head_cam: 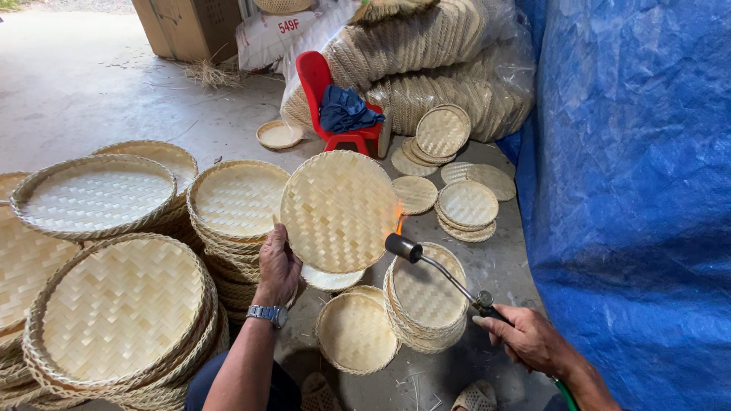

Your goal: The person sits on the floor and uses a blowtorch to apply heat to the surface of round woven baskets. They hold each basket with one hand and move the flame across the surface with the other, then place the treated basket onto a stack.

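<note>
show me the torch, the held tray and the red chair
torch [402, 246], head view, on its dark nozzle
held tray [339, 211], head view, middle of its woven face
red chair [314, 74], head view, on its backrest

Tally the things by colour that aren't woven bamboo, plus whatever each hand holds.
Red plastic chair: 1
Blue tarpaulin: 1
Dark blue cloth: 1
Brown cardboard box: 1
Woven tray in left hand: 1
Gas torch in right hand: 1
Total: 6
</note>
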The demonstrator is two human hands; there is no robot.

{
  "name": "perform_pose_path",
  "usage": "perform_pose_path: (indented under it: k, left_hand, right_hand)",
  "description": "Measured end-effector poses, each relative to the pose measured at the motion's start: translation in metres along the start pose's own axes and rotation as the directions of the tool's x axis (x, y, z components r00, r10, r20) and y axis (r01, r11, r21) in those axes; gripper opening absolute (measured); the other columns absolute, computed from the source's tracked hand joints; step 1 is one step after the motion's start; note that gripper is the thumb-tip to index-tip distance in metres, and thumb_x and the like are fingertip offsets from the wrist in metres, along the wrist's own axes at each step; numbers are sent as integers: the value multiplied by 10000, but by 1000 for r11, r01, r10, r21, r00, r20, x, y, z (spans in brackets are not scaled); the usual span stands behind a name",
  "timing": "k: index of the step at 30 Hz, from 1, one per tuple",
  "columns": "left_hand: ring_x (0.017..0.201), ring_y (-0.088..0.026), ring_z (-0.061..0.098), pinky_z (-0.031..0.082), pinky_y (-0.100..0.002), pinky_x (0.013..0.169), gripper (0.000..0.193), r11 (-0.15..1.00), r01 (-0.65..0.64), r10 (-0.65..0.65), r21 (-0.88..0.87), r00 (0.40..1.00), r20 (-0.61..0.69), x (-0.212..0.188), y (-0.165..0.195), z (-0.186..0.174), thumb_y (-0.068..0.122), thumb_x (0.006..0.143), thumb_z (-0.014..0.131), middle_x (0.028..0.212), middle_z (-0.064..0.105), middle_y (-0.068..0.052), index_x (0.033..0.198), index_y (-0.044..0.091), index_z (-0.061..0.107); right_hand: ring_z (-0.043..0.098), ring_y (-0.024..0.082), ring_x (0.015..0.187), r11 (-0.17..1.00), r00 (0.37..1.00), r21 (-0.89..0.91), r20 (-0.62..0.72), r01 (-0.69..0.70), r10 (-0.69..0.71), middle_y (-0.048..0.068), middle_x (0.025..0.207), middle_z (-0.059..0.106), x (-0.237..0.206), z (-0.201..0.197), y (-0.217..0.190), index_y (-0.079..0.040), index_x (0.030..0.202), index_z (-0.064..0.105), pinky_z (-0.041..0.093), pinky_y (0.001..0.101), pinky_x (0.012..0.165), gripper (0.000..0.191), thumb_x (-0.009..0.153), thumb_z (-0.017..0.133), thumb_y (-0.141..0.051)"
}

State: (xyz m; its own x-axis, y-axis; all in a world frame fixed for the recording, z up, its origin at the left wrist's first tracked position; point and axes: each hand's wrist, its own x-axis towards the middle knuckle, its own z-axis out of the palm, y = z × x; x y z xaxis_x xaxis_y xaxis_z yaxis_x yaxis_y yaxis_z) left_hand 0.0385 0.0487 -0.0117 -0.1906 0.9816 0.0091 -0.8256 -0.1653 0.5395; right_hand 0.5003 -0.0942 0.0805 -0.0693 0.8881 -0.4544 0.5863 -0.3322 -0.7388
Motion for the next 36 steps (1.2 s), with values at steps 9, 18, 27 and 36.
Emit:
perform_pose_path:
  k: [9,18,27,36]
  left_hand:
    - [1012,-176,711,598,-343,926,357,995,-7,-8,103,989,145,12,14,-4,285,1039,567,1155,721,-111,1211,-21,635]
    - [917,-156,687,585,-316,838,387,945,-12,-57,327,978,202,8,16,1,317,1060,567,1065,742,-113,1174,-35,684]
    - [852,-104,649,552,-260,758,409,820,-93,-31,565,978,207,4,30,12,359,1051,560,984,735,-56,1150,-11,703]
    - [847,-51,548,479,-228,738,366,721,-183,14,669,968,249,7,18,11,322,1060,620,937,663,28,1103,-21,740]
  right_hand:
    - [470,133,368,999,997,1,62,39,-39,4,496,518,-9,0,-9,-27,780,663,358,323,364,396,943,667,-388]
    - [460,101,397,987,982,76,110,143,-151,-15,506,521,-11,-2,-19,-55,799,658,355,288,382,397,949,652,-423]
    - [433,133,350,974,997,215,-47,70,-62,18,464,507,1,-23,9,-42,803,665,336,302,344,393,941,595,-403]
    - [461,142,362,997,997,81,-78,11,-5,26,473,506,-7,-14,-19,-41,822,653,345,308,363,408,960,584,-419]
